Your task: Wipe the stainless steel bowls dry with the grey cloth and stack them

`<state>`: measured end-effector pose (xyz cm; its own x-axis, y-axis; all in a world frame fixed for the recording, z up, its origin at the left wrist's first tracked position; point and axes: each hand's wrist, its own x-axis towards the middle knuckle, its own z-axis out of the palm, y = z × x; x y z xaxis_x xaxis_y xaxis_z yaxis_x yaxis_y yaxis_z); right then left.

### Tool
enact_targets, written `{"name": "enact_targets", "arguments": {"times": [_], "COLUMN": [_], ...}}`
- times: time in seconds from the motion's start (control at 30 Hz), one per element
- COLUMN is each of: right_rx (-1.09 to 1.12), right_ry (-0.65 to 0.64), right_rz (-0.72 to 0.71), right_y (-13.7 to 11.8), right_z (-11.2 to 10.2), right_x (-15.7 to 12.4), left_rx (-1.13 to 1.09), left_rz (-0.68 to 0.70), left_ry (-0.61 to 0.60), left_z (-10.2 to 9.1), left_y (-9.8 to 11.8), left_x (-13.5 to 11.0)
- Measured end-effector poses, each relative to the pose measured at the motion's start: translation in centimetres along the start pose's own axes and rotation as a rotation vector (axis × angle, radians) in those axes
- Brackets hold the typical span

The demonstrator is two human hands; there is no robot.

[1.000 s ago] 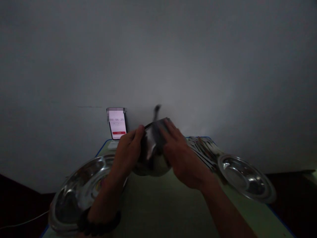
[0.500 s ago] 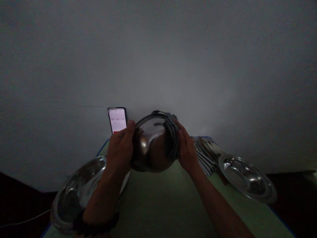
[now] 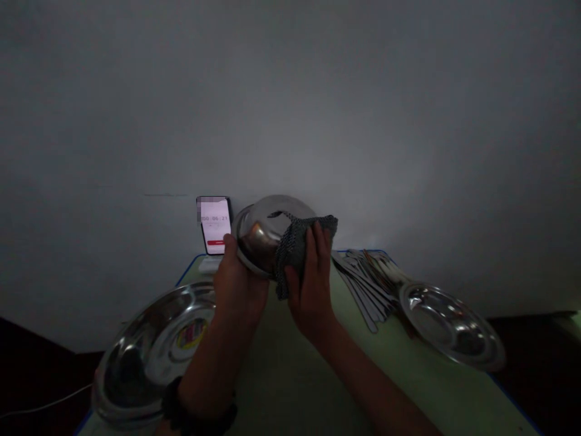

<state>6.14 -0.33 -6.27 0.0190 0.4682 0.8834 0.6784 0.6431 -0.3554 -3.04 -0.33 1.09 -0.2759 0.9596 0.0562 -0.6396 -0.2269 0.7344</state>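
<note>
A shiny metal bowl (image 3: 258,233) is held up above the middle of the table, tilted with its rounded outside toward me. My left hand (image 3: 240,284) grips its rim at the lower left, thumb up along the edge. Fingers of my right hand (image 3: 313,284) press a grey checked cloth (image 3: 297,242) against the bowl's right side. The cloth hides that part of the bowl, and the bowl's inside is out of sight.
A large metal basin (image 3: 131,363) with a colourful sticker stands at the left. Several knives and other cutlery (image 3: 367,284) lie at the right beside a metal dish (image 3: 454,327). Behind, a phone (image 3: 216,227) showing a timer leans against the wall (image 3: 290,109) on the green table (image 3: 290,375).
The bowl has turned and risen slightly. My right hand has moved left, bringing the cloth across the bowl's outside. My left hand has shifted right and lower on the rim.
</note>
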Motion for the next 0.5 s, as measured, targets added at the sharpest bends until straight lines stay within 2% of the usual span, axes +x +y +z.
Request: {"name": "enact_targets", "arguments": {"times": [0.07,0.17,0.23,0.3,0.4,0.5], "right_rx": [-0.079,-0.166,-0.158,-0.088,0.091,0.271], "right_ry": [-0.007,0.006,0.015,-0.002,-0.018,-0.013], "right_rz": [-0.042,-0.1,-0.118,-0.1,0.008,0.201], "right_y": [-0.2,-0.8,-1.3,-1.6,-0.9,1.2], "right_z": [-0.4,-1.3,-2.0,-2.9,-4.1,-4.8], "right_x": [0.3,0.9,1.5,2.2,3.5,4.3], "left_rx": [0.138,0.507,0.743,0.882,0.957,0.957], "left_rz": [0.002,0.03,0.12,0.232,0.338,0.356], "left_ry": [-0.066,-0.093,-0.115,-0.128,-0.133,-0.164], "left_z": [0.3,0.5,0.6,0.8,0.8,0.5], "left_y": [-0.3,-0.6,-0.6,-0.6,-0.8,-0.6], "left_x": [-0.7,-1.9,-2.6,-3.1,-3.5,-3.4]}}
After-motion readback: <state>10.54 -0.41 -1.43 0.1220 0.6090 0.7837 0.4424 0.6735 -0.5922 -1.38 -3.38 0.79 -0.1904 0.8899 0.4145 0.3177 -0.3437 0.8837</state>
